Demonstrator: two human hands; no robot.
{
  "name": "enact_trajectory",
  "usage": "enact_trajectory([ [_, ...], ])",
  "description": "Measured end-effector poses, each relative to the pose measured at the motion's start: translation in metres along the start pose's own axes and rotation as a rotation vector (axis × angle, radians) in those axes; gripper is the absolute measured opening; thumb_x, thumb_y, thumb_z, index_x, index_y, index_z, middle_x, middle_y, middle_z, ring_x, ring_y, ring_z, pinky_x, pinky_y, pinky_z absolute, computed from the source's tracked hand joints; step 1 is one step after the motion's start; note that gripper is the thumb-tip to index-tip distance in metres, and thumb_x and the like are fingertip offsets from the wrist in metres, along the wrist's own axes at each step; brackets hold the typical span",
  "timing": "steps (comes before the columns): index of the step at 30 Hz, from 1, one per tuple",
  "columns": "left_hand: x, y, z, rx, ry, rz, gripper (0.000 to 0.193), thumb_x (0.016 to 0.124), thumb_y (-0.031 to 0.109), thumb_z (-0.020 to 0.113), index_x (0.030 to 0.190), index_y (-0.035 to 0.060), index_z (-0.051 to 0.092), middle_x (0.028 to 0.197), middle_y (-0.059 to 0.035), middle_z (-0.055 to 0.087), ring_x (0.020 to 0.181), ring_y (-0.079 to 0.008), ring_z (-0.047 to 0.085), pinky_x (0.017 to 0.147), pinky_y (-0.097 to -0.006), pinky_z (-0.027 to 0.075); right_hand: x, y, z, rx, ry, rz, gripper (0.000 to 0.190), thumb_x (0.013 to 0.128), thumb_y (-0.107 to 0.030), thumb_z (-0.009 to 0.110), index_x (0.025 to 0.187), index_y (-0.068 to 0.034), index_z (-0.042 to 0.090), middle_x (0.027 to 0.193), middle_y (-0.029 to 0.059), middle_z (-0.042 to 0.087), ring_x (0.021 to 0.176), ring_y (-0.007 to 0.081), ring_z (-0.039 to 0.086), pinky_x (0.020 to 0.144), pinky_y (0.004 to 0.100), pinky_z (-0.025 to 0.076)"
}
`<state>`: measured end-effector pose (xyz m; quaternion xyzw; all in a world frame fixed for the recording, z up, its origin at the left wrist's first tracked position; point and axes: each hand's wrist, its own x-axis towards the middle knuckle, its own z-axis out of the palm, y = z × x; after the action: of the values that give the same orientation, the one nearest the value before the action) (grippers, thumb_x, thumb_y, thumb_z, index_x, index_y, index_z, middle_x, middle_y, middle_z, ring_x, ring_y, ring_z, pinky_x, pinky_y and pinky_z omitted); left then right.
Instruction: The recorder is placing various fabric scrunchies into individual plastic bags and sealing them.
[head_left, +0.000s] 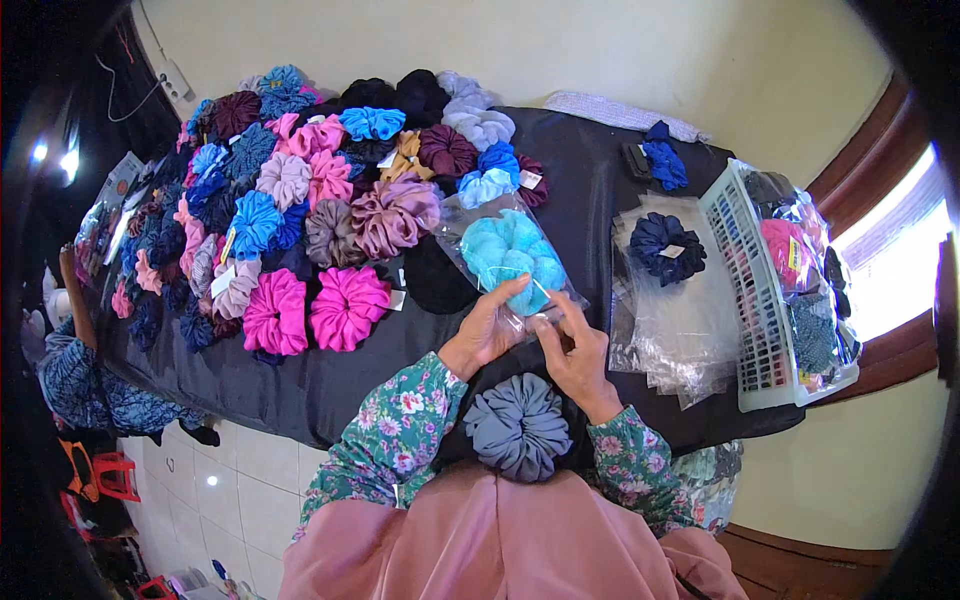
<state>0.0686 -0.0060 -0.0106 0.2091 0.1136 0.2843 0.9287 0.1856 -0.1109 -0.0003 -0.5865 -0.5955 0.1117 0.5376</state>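
Note:
Above the table's front edge, my left hand (487, 324) grips the lower end of a clear plastic bag (561, 271). Inside the bag is a turquoise scrunchie (495, 244), with a thin white strip (537, 288) near its lower side. My right hand (577, 358) has its thumb and forefinger at the bag's lower right edge and appears to pinch the film. A large grey scrunchie (519, 427) lies close to my body, just below both hands. Left of the bag lie two bright pink scrunchies (346, 309) and a black one (436, 274).
A heap of scrunchies (285, 180) in many colours covers the table's left side. On the right, a navy scrunchie (667, 249) rests on flat clear bags (686, 337), beside a white plastic basket (765, 330) of bagged pieces. Another person's arm (79, 300) shows at far left.

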Motion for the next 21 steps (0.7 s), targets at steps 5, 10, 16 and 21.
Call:
enact_trajectory([
  [5,-0.002,0.001,0.003,0.039,-0.016,-0.049,0.039,0.09,0.024,0.061,0.121,0.0031,0.05,0.115,-0.0119,0.059,0.11,-0.026,0.058,0.093,-0.0405,0.049,-0.002,0.003,0.002,-0.099,-0.142,-0.014,0.043,0.084,-0.012,0.065,0.124,0.001,0.053,0.061,0.014,0.059,0.049,0.0217,0.059,0.047,0.0329,0.044],
  [10,-0.003,-0.007,0.0,0.262,-0.065,-0.064,0.049,0.092,0.03,0.056,0.128,-0.0011,0.045,0.125,-0.0168,0.055,0.118,-0.0293,0.053,0.1,-0.0424,0.042,-0.003,0.009,0.004,-0.109,-0.139,-0.053,0.043,0.084,-0.009,0.064,0.124,0.003,0.052,0.062,0.0143,0.058,0.049,0.0213,0.058,0.047,0.0329,0.043],
  [16,-0.002,0.002,0.006,-0.001,-0.057,0.104,0.042,0.093,0.04,0.052,0.119,0.0075,0.05,0.112,-0.0085,0.059,0.105,-0.022,0.058,0.093,-0.0393,0.047,0.003,-0.004,-0.001,-0.017,-0.084,-0.017,0.039,0.084,-0.009,0.063,0.12,0.001,0.055,0.065,0.016,0.061,0.054,0.0274,0.062,0.05,0.0363,0.046],
  [21,0.0,0.01,0.006,0.003,0.033,0.185,0.047,0.092,0.037,0.055,0.126,0.0052,0.044,0.119,-0.01,0.056,0.109,-0.0246,0.057,0.096,-0.0426,0.046,0.004,-0.003,0.003,-0.084,0.0,-0.209,0.028,0.08,-0.003,0.064,0.108,0.0,0.062,0.071,0.0141,0.062,0.057,0.0252,0.06,0.051,0.0344,0.046],
])
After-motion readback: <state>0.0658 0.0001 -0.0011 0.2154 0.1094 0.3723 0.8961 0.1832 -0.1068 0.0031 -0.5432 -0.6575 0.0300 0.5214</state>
